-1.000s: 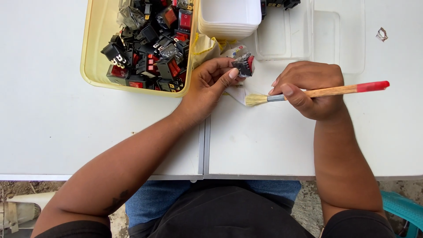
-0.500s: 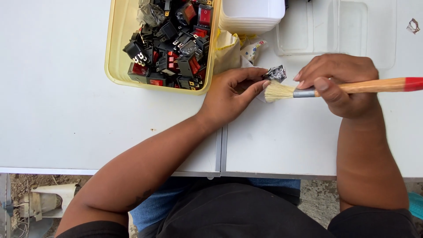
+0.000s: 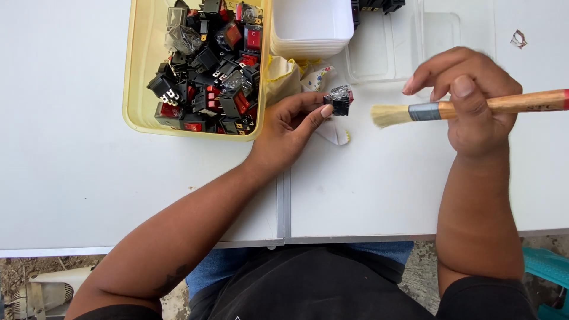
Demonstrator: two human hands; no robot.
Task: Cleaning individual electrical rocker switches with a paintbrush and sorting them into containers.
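While the left hand [image 3: 290,127] pinches a black rocker switch [image 3: 341,101], the right hand [image 3: 471,104] grips a brush [image 3: 468,108] lying horizontal, bristles pointing left toward the switch, apart.

Even, bright daylight from above. White table [image 3: 89,178] near overexposed, shadows soft and faint. My right hand [image 3: 474,106] slightly motion-blurred; the rest in sharp focus.

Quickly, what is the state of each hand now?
Left hand: closed on small black rocker switch.
Right hand: closed on wooden-handled brush.
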